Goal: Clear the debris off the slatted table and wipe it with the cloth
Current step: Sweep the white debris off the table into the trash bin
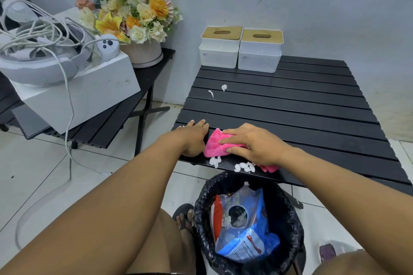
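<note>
cloth (215, 144) lies lengthwise along near edge of table (290, 100). right hand (252, 145) presses it, fingers straight; left hand (194, 136) flat beside. bag (245, 243) print unreadable.

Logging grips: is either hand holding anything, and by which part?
The right hand presses the pink cloth at its middle; left hand rests empty on the table.

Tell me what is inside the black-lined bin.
Inside the bin lie a blue plastic packet, a red wrapper and some white bits. The packet covers whatever is below it, so the bottom cannot be seen.
</note>
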A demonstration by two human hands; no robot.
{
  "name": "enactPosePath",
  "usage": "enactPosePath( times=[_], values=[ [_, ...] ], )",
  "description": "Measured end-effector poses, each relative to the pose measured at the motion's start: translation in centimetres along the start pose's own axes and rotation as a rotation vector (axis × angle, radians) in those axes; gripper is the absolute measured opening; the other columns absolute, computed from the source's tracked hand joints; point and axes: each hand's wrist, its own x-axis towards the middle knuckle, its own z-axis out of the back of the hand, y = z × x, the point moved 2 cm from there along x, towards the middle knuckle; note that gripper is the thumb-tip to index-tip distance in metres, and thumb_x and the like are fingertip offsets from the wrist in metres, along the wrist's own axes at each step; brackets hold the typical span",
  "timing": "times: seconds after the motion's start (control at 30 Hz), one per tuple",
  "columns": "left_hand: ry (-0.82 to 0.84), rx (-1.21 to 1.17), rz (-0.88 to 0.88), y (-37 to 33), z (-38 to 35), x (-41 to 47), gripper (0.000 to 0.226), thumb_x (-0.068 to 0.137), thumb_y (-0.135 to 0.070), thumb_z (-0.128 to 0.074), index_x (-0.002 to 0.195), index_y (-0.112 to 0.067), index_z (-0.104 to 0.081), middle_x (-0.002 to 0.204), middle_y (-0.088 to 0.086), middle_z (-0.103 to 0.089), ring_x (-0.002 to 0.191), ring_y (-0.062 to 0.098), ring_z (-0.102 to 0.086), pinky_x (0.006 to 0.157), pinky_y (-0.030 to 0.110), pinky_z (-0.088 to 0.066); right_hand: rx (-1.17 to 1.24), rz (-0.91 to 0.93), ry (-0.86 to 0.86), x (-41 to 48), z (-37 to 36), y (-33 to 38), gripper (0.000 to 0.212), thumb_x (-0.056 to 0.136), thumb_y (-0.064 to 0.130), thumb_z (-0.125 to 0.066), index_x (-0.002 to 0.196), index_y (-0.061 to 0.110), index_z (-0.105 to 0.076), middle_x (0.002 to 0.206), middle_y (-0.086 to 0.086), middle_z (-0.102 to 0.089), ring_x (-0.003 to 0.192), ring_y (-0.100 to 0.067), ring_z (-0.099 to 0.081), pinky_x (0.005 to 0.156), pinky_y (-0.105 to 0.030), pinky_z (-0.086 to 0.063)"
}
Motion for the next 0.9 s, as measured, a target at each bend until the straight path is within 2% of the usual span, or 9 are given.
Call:
enactPosePath(
  times=[0.1,0.27,0.4,0.53,0.6,0.67,0.77,0.9],
  values=[
    [0.005,-0.005,0.004,0.0,0.0,-0.2,0.069,0.099,-0.016,-0.036,0.157,-0.015,0.003,0.164,-0.002,0.011,0.151,0.026,0.005,0.121,0.050,-0.008,-0.047,0.064,0.039,-0.5,0.4,0.1,0.040,0.095,0.063,-0.037,0.129,0.051,-0.054,0.143,0.029,-0.043,0.114,-0.005,-0.043,0.093,-0.030,-0.047],
    [-0.001,-0.001,0.000,0.1,0.0,-0.2,0.068,0.100,-0.015,-0.034,0.157,-0.016,0.002,0.164,-0.003,0.011,0.151,0.026,0.005,0.122,0.048,-0.007,-0.194,0.198,0.049,-2.5,0.5,-0.3,0.045,0.097,0.061,-0.031,0.135,0.047,-0.051,0.147,0.023,-0.042,0.109,-0.011,-0.047,0.071,-0.023,-0.046],
    [-0.008,0.003,-0.005,0.1,-0.1,-0.2,0.068,0.099,-0.014,-0.034,0.157,-0.015,0.001,0.165,-0.003,0.010,0.151,0.026,0.004,0.121,0.048,-0.008,-0.227,0.226,0.059,-3.9,0.4,-0.7,0.045,0.098,0.060,-0.029,0.137,0.047,-0.048,0.147,0.020,-0.043,0.107,-0.013,-0.048,0.068,-0.025,-0.050],
    [-0.008,0.014,-0.005,0.1,-0.1,-0.2,0.068,0.099,-0.015,-0.035,0.157,-0.015,0.001,0.165,-0.002,0.009,0.151,0.026,0.004,0.121,0.049,-0.008,-0.258,0.231,0.027,-4.6,0.4,-0.4,0.043,0.099,0.056,-0.032,0.135,0.044,-0.052,0.144,0.017,-0.048,0.102,-0.014,-0.051,0.069,-0.020,-0.041],
    [-0.009,0.022,-0.005,0.0,-0.1,-0.2,0.068,0.100,-0.016,-0.035,0.157,-0.015,0.001,0.165,-0.002,0.010,0.151,0.027,0.004,0.121,0.049,-0.008,-0.249,0.238,-0.035,-4.7,0.5,-0.2,0.042,0.100,0.054,-0.033,0.132,0.041,-0.057,0.139,0.017,-0.053,0.097,-0.014,-0.053,0.066,-0.020,-0.042],
    [-0.010,0.021,-0.007,-0.1,-0.1,-0.1,0.068,0.100,-0.015,-0.034,0.157,-0.015,0.001,0.165,-0.002,0.010,0.151,0.027,0.005,0.121,0.050,-0.007,-0.216,0.192,-0.116,-4.4,0.7,-0.4,0.042,0.101,0.054,-0.033,0.131,0.038,-0.057,0.138,0.018,-0.053,0.095,-0.014,-0.051,0.066,-0.024,-0.049],
    [-0.007,0.019,-0.004,-0.1,-0.1,0.0,0.069,0.099,-0.014,-0.035,0.157,-0.015,0.002,0.165,-0.002,0.011,0.151,0.027,0.006,0.121,0.050,-0.008,-0.167,0.061,-0.211,-3.1,0.9,-1.2,0.041,0.100,0.054,-0.035,0.132,0.038,-0.056,0.140,0.016,-0.052,0.095,-0.017,-0.050,0.077,-0.038,-0.054],
    [-0.003,0.023,-0.008,0.0,-0.2,0.0,0.069,0.099,-0.015,-0.035,0.157,-0.015,0.002,0.165,-0.002,0.010,0.151,0.027,0.005,0.121,0.049,-0.007,-0.164,0.040,-0.212,-2.9,-0.3,-1.1,0.051,0.098,0.061,-0.026,0.129,0.036,-0.059,0.136,0.016,-0.056,0.092,-0.020,-0.052,0.069,-0.040,-0.055]
  ],
)
